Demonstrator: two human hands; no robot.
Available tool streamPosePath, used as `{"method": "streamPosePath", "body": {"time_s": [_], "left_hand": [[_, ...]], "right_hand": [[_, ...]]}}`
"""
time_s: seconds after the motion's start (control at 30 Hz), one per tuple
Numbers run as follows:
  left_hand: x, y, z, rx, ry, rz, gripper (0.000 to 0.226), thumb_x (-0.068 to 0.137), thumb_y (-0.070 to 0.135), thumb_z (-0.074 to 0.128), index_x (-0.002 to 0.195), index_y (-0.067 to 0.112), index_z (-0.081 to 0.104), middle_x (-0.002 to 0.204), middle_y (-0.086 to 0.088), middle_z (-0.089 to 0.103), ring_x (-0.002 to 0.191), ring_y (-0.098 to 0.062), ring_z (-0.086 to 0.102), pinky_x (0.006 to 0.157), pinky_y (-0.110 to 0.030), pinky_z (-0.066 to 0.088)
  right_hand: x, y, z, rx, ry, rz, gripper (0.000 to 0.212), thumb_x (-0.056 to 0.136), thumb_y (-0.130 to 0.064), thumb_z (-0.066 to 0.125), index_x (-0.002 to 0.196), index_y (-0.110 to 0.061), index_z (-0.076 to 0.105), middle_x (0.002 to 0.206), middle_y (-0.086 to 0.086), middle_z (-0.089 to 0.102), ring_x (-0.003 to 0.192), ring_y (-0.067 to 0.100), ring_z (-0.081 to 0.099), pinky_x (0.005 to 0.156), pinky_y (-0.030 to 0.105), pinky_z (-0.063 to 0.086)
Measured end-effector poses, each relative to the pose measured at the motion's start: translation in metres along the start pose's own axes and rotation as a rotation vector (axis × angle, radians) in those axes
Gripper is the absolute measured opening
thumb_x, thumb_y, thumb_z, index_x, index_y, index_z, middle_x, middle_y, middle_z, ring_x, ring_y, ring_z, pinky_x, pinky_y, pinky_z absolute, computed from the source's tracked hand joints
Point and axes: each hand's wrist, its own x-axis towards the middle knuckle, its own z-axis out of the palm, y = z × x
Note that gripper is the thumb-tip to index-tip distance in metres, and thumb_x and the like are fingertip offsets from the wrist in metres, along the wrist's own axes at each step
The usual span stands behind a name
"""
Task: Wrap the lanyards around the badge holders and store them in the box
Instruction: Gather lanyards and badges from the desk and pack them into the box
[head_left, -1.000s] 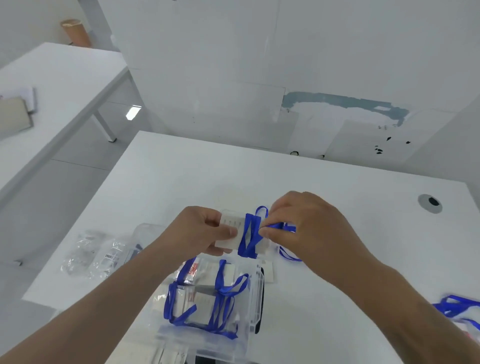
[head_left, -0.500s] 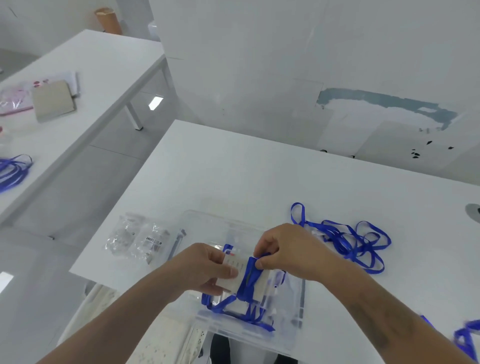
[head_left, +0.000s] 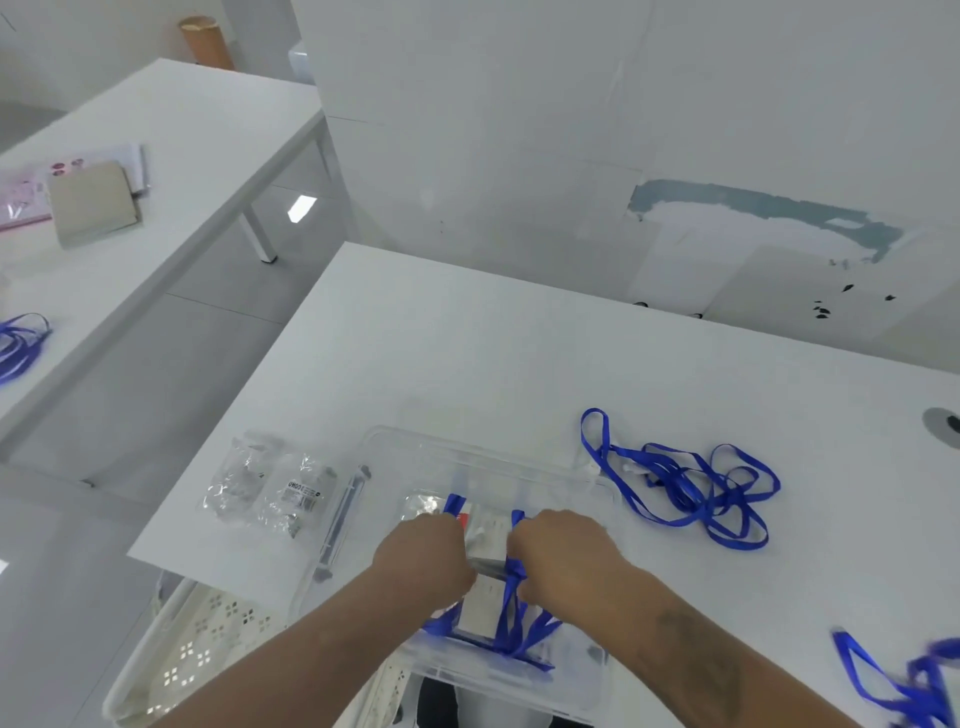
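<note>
Over the clear plastic box (head_left: 395, 441) at the near edge of the white bench (head_left: 467, 353), your two hands meet on one badge holder (head_left: 485, 540). Your left hand (head_left: 423, 558) grips its left end; your right hand (head_left: 563, 553) pinches the blue lanyard (head_left: 511, 597) wound around its right part, fingers curled tight. The holder sits low inside the box, above other wrapped holders (head_left: 478, 623) whose blue straps show at the bottom. Right of the box, a loose tangle of blue lanyards (head_left: 685, 483) lies on the bench, and another blue bundle (head_left: 904, 686), blurred, lies at the near right corner. Left of the box lie two crinkled clear packets (head_left: 270, 488). A white perforated basket (head_left: 197, 649) stands below the bench edge.
</note>
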Motion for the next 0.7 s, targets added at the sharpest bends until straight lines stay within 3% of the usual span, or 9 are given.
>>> {"method": "streamPosePath", "body": {"time_s": [0.1,0.17,0.23,0.3,0.43,0.6,0.7], "left_hand": [[-0.003,0.012,-0.017,-0.012,0.014,0.048,0.031,0.087,0.028,0.057,0.061,0.019,0.043,0.061,0.005,0.046,0.067,-0.016,0.059,0.058,-0.023,0.043],[-0.006,0.024,-0.03,-0.098,0.039,0.086,0.033,0.087,0.031,0.056,0.059,0.016,0.05,0.057,0.002,0.052,0.062,-0.017,0.061,0.055,-0.023,0.043],[-0.01,0.037,-0.043,-0.227,0.082,0.143,0.027,0.087,0.037,0.059,0.074,0.016,0.068,0.07,0.003,0.068,0.067,-0.015,0.066,0.069,-0.028,0.056],[-0.014,0.054,-0.055,-0.307,0.128,0.21,0.022,0.089,0.041,0.06,0.089,0.023,0.074,0.081,0.008,0.073,0.075,-0.011,0.069,0.078,-0.031,0.059],[-0.008,0.087,-0.076,-0.441,0.208,0.279,0.014,0.09,0.038,0.06,0.086,0.03,0.071,0.08,0.014,0.072,0.073,-0.005,0.069,0.071,-0.025,0.057],[0.032,0.127,-0.087,-0.335,0.181,0.297,0.018,0.092,0.033,0.057,0.093,0.024,0.073,0.086,0.009,0.073,0.078,-0.01,0.069,0.073,-0.025,0.055],[0.068,0.144,-0.085,-0.216,0.099,0.246,0.024,0.09,0.026,0.057,0.095,0.009,0.073,0.088,-0.005,0.073,0.075,-0.016,0.066,0.073,-0.03,0.053]], "right_hand": [[-0.017,0.015,-0.016,0.136,0.114,-0.011,0.029,0.09,-0.025,0.06,0.118,-0.021,0.064,0.111,0.001,0.065,0.097,0.022,0.062,0.079,0.032,0.05],[-0.032,0.028,-0.03,0.242,0.19,-0.02,0.033,0.091,-0.032,0.057,0.124,-0.029,0.062,0.119,-0.007,0.065,0.106,0.016,0.061,0.089,0.032,0.05],[-0.047,0.046,-0.041,0.372,0.275,0.003,0.028,0.09,-0.04,0.058,0.118,-0.035,0.063,0.111,-0.018,0.066,0.1,0.004,0.062,0.087,0.026,0.05],[-0.058,0.067,-0.049,0.52,0.373,0.059,0.019,0.088,-0.044,0.061,0.105,-0.039,0.067,0.093,-0.025,0.067,0.086,-0.005,0.062,0.076,0.015,0.047],[-0.062,0.12,-0.045,0.758,0.56,0.234,0.007,0.087,-0.037,0.064,0.084,-0.035,0.071,0.077,-0.023,0.068,0.077,-0.003,0.063,0.066,0.016,0.047],[-0.03,0.163,0.001,0.722,0.379,0.344,0.014,0.087,-0.032,0.06,0.079,-0.028,0.071,0.074,-0.007,0.07,0.061,0.006,0.056,0.053,0.017,0.038],[-0.004,0.165,0.024,0.685,0.265,0.318,0.017,0.087,-0.03,0.059,0.087,-0.023,0.075,0.077,-0.005,0.071,0.066,0.01,0.063,0.059,0.018,0.047]]}}
